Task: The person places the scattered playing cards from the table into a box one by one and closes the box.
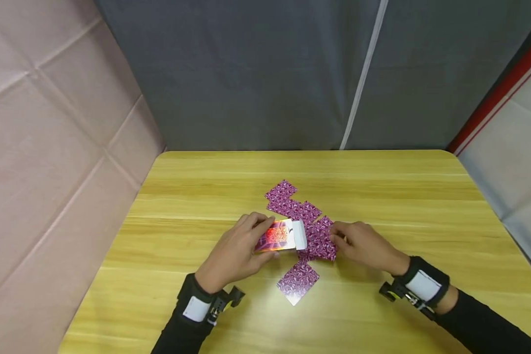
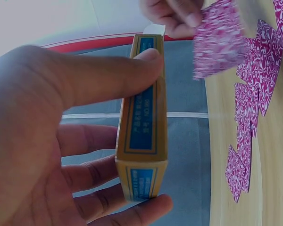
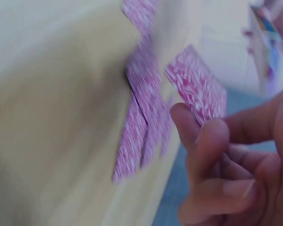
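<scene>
My left hand (image 1: 239, 250) grips a small card box (image 1: 276, 236), thumb on one narrow side and fingers on the other. The box has a bright red and yellow face, and its white end flap (image 1: 299, 235) stands out to the right; blue panels with gold edges show on its narrow sides (image 2: 144, 122) in the left wrist view. My right hand (image 1: 364, 244) pinches a purple-and-white patterned playing card (image 3: 198, 87) between thumb and fingers, raised off the table beside the box's flap end. More cards of that pattern (image 1: 307, 211) lie overlapping beneath and behind the box.
One card (image 1: 298, 283) lies apart at the near side, with a light glare on it. At the far end of the spread is another card (image 1: 282, 189). The wooden table (image 1: 194, 191) meets a grey curtain (image 1: 256, 88) at its back edge.
</scene>
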Available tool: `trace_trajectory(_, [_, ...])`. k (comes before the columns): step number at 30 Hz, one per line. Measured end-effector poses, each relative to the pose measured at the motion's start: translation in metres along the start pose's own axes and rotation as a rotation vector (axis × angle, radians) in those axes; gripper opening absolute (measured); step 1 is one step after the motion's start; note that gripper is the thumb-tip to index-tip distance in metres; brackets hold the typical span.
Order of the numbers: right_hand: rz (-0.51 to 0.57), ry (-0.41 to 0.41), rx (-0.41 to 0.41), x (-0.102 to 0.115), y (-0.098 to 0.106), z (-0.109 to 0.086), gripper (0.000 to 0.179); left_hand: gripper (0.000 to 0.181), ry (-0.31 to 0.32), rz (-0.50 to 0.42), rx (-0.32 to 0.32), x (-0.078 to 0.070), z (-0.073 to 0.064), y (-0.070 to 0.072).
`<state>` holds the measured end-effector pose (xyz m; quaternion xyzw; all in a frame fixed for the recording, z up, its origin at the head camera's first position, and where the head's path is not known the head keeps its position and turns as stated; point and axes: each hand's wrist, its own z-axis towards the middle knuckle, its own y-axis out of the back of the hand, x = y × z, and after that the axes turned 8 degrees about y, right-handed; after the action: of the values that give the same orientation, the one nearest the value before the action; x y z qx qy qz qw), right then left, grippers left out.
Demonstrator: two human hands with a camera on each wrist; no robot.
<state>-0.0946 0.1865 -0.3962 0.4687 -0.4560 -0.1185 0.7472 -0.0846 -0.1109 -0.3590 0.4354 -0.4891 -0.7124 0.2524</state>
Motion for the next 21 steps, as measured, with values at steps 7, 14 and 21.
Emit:
trace_trajectory(7, [0.095,-0.127,-0.186,0.000,0.036,-0.010,0.014,0.070,-0.028,0.007,-0.006,-0.003,0.003,-0.003])
trace_trajectory(14, [0.203,-0.119,-0.239,0.017,0.047,-0.012,0.014,0.070,-0.037,-0.007,-0.011,-0.004,0.003,-0.004])
trace_trajectory(21, [0.260,-0.125,-0.176,0.025,0.043,-0.010,0.014,0.069,-0.050,-0.011,-0.022,-0.007,0.004,-0.004])
